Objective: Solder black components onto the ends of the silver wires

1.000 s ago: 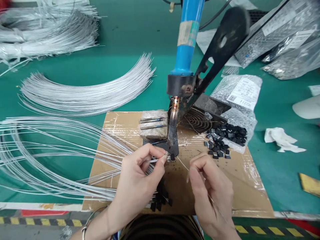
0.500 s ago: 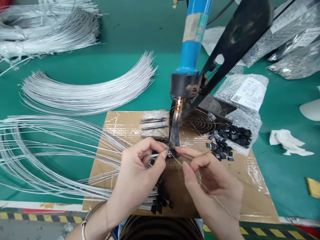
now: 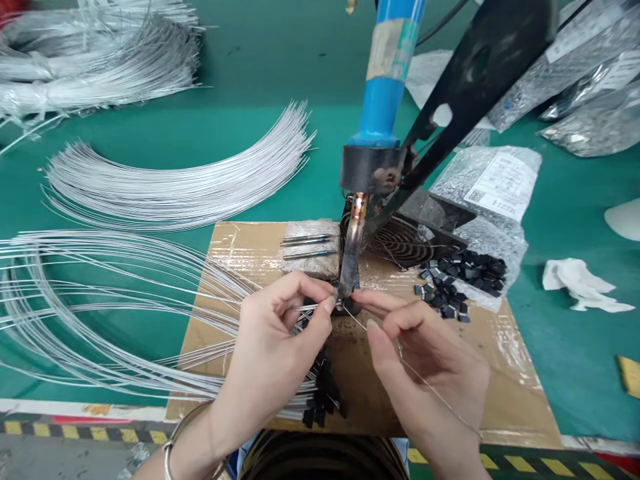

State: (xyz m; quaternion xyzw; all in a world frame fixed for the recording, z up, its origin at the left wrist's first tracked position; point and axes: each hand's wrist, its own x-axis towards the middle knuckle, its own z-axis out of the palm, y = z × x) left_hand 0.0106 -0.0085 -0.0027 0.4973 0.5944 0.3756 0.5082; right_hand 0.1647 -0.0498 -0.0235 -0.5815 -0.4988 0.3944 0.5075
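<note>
A blue-handled soldering iron [image 3: 383,107] points downward in a black clamp, its tip [image 3: 349,273] between my hands. Just left of the tip, my left hand [image 3: 285,333] is closed in a pinch on the end of a thin white wire [image 3: 306,308]; the exact end is mostly hidden by the fingertips. My right hand [image 3: 430,360] holds a thin strand of solder wire [image 3: 356,320] between thumb and fingers. The strand's end reaches the soldering tip, and its tail trails down across the palm side. Below my left hand lie wires with black connector ends [image 3: 323,393].
A cardboard sheet [image 3: 505,393] covers the work spot. Loose small black housings [image 3: 470,270] lie right beside a plastic bag [image 3: 493,180]. Bundled white wires [image 3: 185,187] rest on the green mat at left. A grey pad [image 3: 307,263] carries thin metal rods behind the hands.
Both hands stay at the soldering tip with the same grips. Only a slight shift of the view and a small movement of the right fingers show.
</note>
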